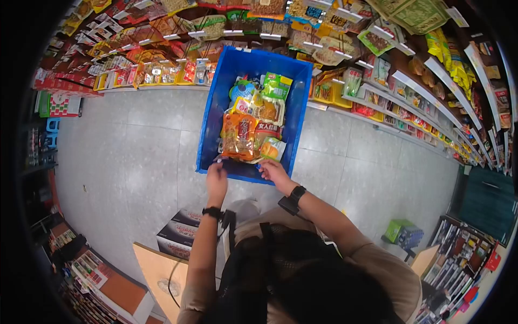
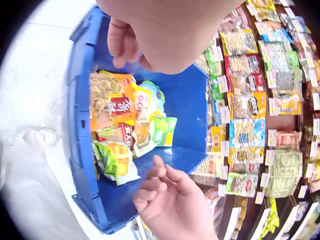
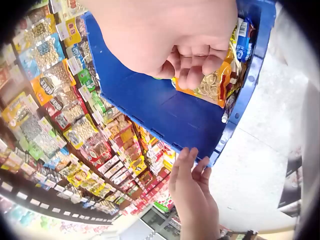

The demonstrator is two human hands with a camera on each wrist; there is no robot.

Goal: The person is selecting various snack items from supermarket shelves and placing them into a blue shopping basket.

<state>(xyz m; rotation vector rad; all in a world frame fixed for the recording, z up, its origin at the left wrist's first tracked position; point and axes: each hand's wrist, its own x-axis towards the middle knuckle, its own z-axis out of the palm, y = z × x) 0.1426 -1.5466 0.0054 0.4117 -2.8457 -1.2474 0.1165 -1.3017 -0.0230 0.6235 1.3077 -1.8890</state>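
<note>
A blue plastic bin (image 1: 202, 137) on the floor holds several snack bags. An orange bag (image 1: 237, 141) of ring-shaped snacks with a red label lies at its near left. Beside that are a red packet (image 1: 268, 129) and a green-white bag (image 1: 271, 148) with yellow pieces pictured. Farther back sit a green bag (image 1: 277, 86) and a round blue bag (image 1: 243, 90). My left hand (image 1: 217, 182) is at the near left rim, fingers loosely bent. My right hand (image 1: 275, 171) hovers over the near right part, fingers half bent. Nothing shows in either hand in the wrist views.
Shelves (image 1: 372, 81) of hanging snack bags curve behind the bin. Grey tiled floor (image 1: 135, 146) lies around it. Dark cartons (image 1: 181, 232) and a wooden board (image 1: 156, 272) stand near my left side. A green box (image 1: 399, 232) is at the right.
</note>
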